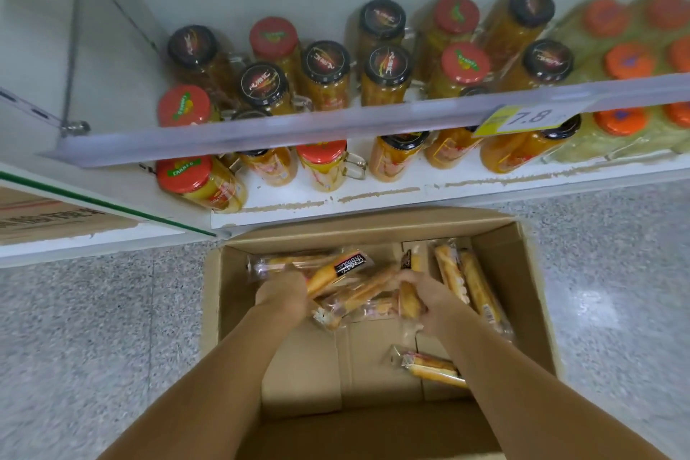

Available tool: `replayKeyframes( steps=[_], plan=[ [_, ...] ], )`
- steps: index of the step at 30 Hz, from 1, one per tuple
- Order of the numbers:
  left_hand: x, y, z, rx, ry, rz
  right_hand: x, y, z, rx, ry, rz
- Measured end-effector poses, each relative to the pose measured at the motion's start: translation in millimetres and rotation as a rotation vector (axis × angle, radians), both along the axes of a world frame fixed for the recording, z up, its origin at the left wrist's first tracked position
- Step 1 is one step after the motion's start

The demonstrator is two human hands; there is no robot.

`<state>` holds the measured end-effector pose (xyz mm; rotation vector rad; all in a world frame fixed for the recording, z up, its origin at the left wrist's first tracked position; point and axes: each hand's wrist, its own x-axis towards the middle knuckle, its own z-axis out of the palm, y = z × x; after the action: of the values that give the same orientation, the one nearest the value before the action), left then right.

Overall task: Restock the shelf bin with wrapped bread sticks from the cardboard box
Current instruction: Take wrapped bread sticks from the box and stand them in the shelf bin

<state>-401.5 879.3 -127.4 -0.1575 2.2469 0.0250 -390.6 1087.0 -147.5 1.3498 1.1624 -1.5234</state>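
my left hand (282, 297) is curling round the left end of a bundle of wrapped bread sticks (354, 291) in the far half of the cardboard box (500, 258), which is sitting on the floor (93, 329) below a shelf (373, 200) of jars (325, 75). my right hand (429, 304) is clutching the bundle's other end, probably so i'm squeezing several together for one lift. two more sticks (474, 284) are lying along the box's right wall, another pair (429, 366) near its near right corner. my arms are hiding part of the box bottom, my left fingertips are tucked from view, and the shelf bin isn't showing anywhere.
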Motion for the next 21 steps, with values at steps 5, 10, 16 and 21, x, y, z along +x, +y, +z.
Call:
replayKeyframes(
  steps=[5, 10, 16, 21],
  plan=[
    [18.2, -4.1, 79.8, 0.226, -0.051, 0.215, 23.9, 15.7, 78.7, -0.241, 0.109, 0.092],
    [39.1, -0.3, 165.4, 0.442, 0.021, 0.381, 35.7, 26.9, 176.2, -0.245, 0.283, 0.284],
    [64.1, 11.7, 286.2, 0.699, 0.185, 0.478, 48.4, 27.1, 313.8, -0.038, 0.610, 0.491],
    [71.3, 2.4, 380.4, 0.739, 0.350, 0.343, 50.2, 30.5, 414.8, 0.177, 0.776, 0.628]
  ],
)
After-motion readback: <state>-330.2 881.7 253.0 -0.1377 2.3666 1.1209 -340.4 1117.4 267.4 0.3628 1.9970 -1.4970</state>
